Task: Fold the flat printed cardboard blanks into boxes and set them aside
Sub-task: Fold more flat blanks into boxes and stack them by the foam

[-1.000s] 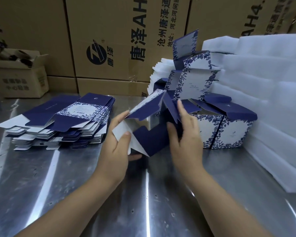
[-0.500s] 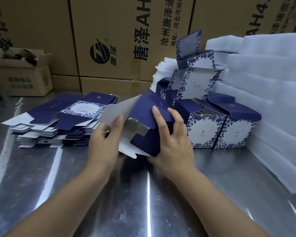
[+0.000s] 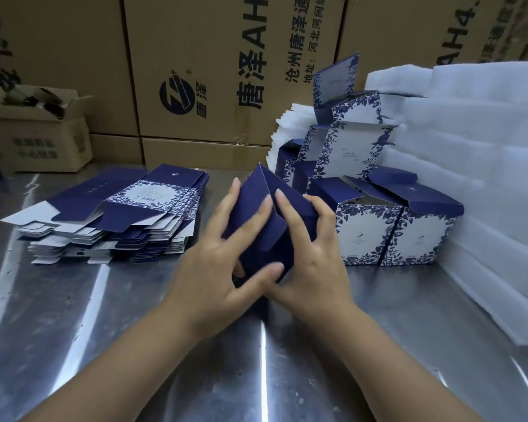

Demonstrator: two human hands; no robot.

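Note:
Between both hands, just above the steel table (image 3: 73, 315), is a half-folded navy blue box (image 3: 267, 226) with its dark flaps turned toward me. My left hand (image 3: 223, 269) presses spread fingers on the left flap, thumb under the lower edge. My right hand (image 3: 311, 263) grips the box's right side, with its fingers over the flap and its thumb below. A stack of flat printed blanks (image 3: 119, 217) lies at the left. Several folded blue-and-white boxes (image 3: 378, 226) stand at the right, some stacked higher with lids open.
White foam sheets (image 3: 470, 184) are piled along the right side and behind the folded boxes. Large brown shipping cartons (image 3: 226, 71) form a wall at the back. A small open carton (image 3: 37, 132) sits at the back left.
The white inner flaps that stuck out to the left have been folded in; only navy faces show. Both hands have closed in on the box, fingers over its flaps.

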